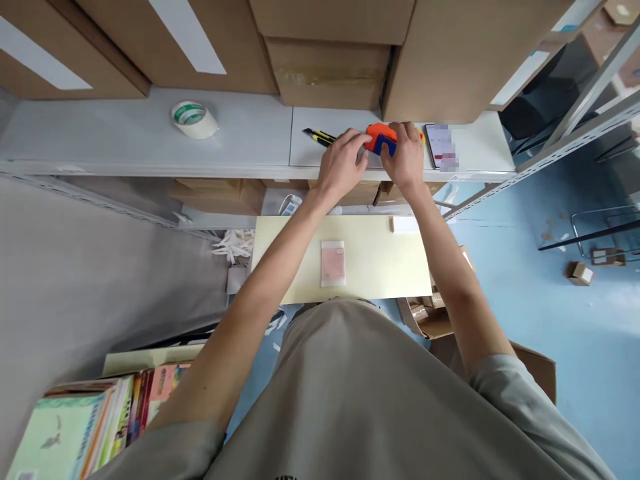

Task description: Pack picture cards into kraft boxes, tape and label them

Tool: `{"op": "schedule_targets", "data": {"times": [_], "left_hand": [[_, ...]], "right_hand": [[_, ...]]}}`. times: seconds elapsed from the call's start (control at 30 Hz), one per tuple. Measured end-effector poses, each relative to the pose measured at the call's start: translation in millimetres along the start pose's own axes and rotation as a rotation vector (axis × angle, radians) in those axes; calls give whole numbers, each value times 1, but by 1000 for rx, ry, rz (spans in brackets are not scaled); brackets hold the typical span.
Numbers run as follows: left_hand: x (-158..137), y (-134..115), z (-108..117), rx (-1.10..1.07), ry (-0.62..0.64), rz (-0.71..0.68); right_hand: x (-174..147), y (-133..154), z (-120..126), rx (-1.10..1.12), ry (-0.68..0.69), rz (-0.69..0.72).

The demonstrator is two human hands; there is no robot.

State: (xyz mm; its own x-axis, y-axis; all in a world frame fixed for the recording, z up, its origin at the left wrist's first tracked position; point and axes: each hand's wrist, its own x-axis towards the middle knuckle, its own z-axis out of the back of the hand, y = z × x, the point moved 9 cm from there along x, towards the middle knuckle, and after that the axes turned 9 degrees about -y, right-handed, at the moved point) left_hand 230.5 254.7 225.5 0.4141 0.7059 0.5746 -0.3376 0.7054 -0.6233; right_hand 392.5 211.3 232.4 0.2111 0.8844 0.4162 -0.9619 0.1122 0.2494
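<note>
An orange-and-blue plastic tool (379, 137), its kind unclear, is between my hands at the front of the grey shelf (240, 137). My right hand (406, 157) grips its right part, the thumb on the blue side and the fingers over the top. A bit of yellow shows past those fingers. At the tool's left end, my left hand (344, 160) has its fingers curled against the orange edge. Just left of that hand lies a black-and-yellow utility knife (319, 137), partly hidden by it. A phone (441, 147) with a lit screen rests right of my right hand.
A tape roll (194, 120) lies on the shelf's left. Cardboard boxes (330, 73) line the back. Below is a pale yellow board (375, 260) bearing a pink-and-white packet (333, 263). Books (115, 413) stand lower left; an open carton (435, 325) is on the right.
</note>
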Motion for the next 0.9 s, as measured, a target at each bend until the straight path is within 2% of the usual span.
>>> {"op": "schedule_targets", "data": {"times": [0.07,0.2,0.33,0.47,0.57,0.63,0.77,0.83,0.9], "left_hand": [[1,7,2,-1,-18,20],[-2,26,14,37,-40,60],[-14,51,44,77,-94,113],[-53,87,77,143,-125,180],[-108,121,82,173,-81,253],[-156,147,72,179,-20,346],[-266,185,29,205,234,549],[-317,193,4,228,402,611],[-355,194,-17,236,541,639]], "right_hand": [[5,12,-3,5,52,-2],[20,61,-26,81,158,88],[42,93,-69,77,239,134],[53,95,-116,84,303,129],[53,87,-131,117,244,129],[46,82,-129,143,172,137],[1,89,-97,224,13,227],[-34,93,-84,257,-10,223],[-74,95,-82,257,11,178]]}}
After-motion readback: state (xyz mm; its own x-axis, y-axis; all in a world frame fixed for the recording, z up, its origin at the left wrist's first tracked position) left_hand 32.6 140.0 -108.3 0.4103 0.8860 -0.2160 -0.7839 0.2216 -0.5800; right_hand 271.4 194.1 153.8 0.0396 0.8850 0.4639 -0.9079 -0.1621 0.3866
